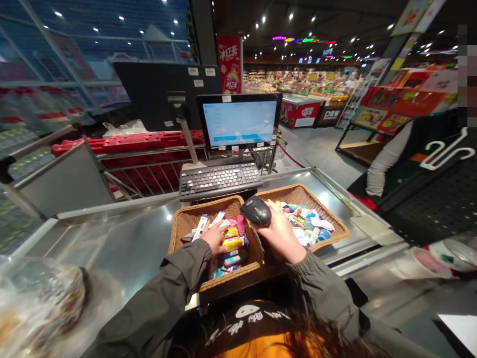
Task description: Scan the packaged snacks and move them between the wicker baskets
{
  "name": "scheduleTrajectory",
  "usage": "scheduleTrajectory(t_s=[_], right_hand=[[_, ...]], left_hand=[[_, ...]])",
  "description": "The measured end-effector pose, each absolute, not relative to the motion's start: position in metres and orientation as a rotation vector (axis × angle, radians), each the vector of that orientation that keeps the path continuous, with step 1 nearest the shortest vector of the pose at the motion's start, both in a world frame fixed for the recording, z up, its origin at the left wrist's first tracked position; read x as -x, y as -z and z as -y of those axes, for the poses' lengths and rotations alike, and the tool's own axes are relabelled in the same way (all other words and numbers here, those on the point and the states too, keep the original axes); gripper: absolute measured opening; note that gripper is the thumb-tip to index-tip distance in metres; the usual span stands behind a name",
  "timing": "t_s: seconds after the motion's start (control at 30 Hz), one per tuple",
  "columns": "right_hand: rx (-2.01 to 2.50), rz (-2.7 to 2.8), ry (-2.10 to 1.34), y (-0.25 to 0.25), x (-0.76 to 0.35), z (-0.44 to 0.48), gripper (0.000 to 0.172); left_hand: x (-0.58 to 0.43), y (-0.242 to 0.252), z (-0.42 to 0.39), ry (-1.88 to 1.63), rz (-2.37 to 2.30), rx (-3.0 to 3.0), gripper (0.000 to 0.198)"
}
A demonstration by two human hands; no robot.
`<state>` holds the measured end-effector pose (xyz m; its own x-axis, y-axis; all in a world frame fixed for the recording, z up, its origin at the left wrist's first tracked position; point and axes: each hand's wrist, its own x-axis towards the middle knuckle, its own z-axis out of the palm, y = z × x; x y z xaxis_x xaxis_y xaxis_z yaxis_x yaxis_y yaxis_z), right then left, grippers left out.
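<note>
The scanner (256, 211) is smooth plastic with a soft sheen. The two baskets (231, 277) look rough and woven, the packets (233, 243) glossy. The counter (130, 243) is shiny metal; the keyboard (221, 180) matt plastic; the sleeves (149, 296) creased cloth; the bag (40, 288) crinkled, glossy plastic.

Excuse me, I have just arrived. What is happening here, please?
The person's right grip holds a black barcode scanner above a metal counter. The left grip is down among small packaged goods in the left wicker basket; whether it holds one is unclear. The right wicker basket holds more small goods. A keyboard and lit monitor stand beyond.
</note>
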<state>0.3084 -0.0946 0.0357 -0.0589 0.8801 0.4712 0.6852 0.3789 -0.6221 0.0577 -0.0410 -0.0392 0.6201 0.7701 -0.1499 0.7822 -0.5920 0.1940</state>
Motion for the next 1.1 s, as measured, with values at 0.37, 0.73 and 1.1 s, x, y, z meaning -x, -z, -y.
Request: scheduleTrajectory(t_s=[0.37,0.73,1.1], right_hand=[[1.549,1.562,-0.126,-0.049,-0.406,0.111,0.044],[1.71,1.3,0.034,-0.04,-0.495,0.131,0.051],[1.75,1.259,-0.014,-0.036,-0.522,0.127,0.047]], left_hand=[[-0.164,0.005,0.02,-0.257,-1.008,-2.8,0.039],[-0.361,0.025,-0.008,-0.082,-0.673,-2.826,0.058],[-0.408,0.054,-0.034,0.04,-0.637,-2.82,0.048]])
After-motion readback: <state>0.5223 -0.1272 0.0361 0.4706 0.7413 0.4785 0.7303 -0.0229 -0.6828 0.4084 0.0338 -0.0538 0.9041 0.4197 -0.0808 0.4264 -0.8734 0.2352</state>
